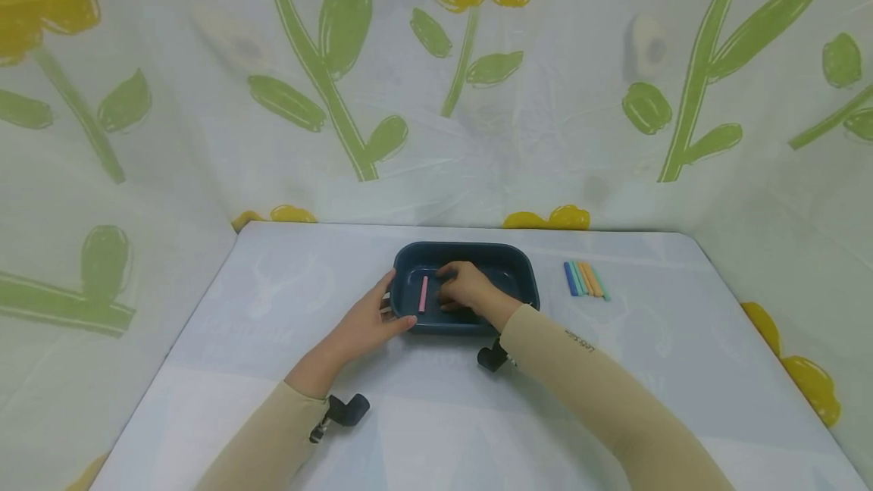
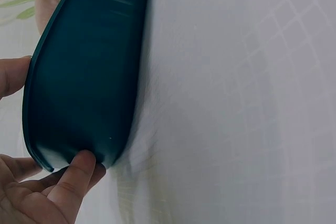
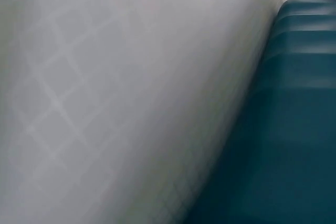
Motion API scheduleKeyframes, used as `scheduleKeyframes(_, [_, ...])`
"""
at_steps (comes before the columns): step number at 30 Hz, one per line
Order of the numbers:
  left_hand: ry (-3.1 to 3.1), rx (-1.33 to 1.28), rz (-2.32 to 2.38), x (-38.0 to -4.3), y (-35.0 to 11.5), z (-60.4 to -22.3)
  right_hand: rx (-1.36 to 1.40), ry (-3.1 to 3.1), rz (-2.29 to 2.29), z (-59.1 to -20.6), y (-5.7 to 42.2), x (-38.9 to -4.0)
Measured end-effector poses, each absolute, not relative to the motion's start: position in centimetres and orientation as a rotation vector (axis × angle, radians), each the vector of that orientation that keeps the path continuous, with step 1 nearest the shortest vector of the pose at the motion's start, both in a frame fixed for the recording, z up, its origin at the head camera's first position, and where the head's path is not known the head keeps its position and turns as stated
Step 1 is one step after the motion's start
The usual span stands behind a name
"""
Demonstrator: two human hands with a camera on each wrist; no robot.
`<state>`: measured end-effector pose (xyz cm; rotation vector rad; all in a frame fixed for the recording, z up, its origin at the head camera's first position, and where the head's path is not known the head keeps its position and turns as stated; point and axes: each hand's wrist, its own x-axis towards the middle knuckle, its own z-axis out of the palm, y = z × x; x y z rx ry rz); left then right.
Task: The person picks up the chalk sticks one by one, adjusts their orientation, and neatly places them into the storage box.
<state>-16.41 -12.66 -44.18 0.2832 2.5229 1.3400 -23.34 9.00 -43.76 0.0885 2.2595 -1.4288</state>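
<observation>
A dark teal rectangular tray [image 1: 464, 329] sits on the table with a pink chalk stick [image 1: 423, 295] lying in its left part. My left hand [image 1: 368, 323] holds the tray's left end, thumb at the front rim. In the left wrist view its fingertips [image 2: 79, 174] press the tray's end wall. Inside the tray, just right of the pink chalk, my right hand [image 1: 469, 290] reaches down with bent fingers. Whether anything is between those fingers is hidden. The right wrist view shows mostly the tray's outer wall [image 3: 294, 145].
Right of the tray, several chalk sticks [image 1: 585, 279] in blue, green and orange lie side by side on the white table [image 1: 436, 415]. A flower-printed cloth [image 1: 546, 142] hangs behind the table and at both sides.
</observation>
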Motion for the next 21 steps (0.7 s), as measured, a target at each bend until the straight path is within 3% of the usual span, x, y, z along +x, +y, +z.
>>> scheduleKeyframes(21, [2.542, 0.298, 1.326, -16.3, -12.5, -44.3, -0.062, 2.303, -1.430, -40.4, 13.0, -21.8])
